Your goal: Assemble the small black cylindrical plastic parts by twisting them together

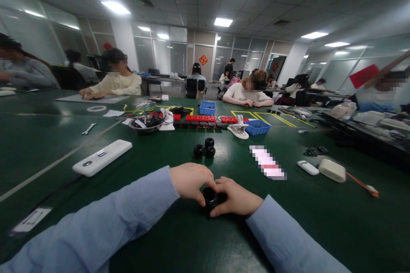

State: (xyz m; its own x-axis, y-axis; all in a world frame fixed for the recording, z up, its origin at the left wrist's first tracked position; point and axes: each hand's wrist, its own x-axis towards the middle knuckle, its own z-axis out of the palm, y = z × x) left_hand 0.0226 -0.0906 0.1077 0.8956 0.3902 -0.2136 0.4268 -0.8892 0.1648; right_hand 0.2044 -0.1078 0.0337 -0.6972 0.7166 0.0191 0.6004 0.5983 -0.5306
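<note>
Both hands, left [194, 182] and right [235, 197], are pinching a black ring-shaped piece [210, 196] above the green table [166, 239].

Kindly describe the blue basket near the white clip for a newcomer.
On the green table, find the row of red blocks. The nearer basket is at its right end, beside the white clip; the other blue basket stands behind the row.

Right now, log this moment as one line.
left hand: gripping black round part | right hand: gripping same part | beyond: black wheels, clustered | person's left: white device
</note>
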